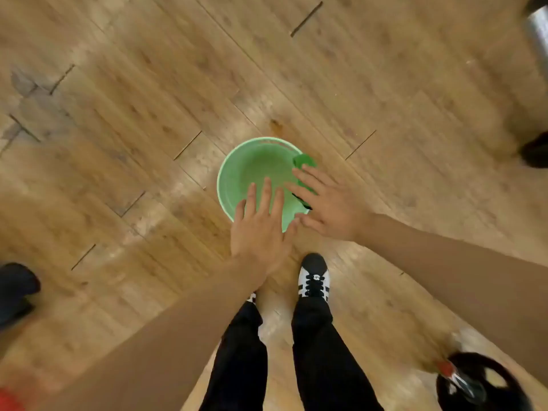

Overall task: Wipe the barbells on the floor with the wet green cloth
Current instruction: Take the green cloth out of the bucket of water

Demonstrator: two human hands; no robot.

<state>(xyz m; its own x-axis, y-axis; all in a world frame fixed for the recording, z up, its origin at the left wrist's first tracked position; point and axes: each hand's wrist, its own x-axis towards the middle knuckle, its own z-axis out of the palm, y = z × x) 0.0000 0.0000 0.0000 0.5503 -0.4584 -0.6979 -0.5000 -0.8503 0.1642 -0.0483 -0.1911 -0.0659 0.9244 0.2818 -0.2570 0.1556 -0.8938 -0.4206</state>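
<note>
We count one green bucket [235, 176], one green cloth [304, 161], one black weight plate [477, 363], and two hands: left hand [259, 232], right hand [329, 209].

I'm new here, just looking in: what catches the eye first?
A round light-green plastic bucket sits mid-floor on wooden planks, a darker green cloth draped over its right rim. The left hand and right hand hover open above it; a black weight plate lies bottom right.

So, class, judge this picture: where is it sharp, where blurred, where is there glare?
Head view: bucket, left hand and right hand fairly sharp; weight plate lower right and metal object top right blurred; pale glare on the floor left of the bucket.
</note>
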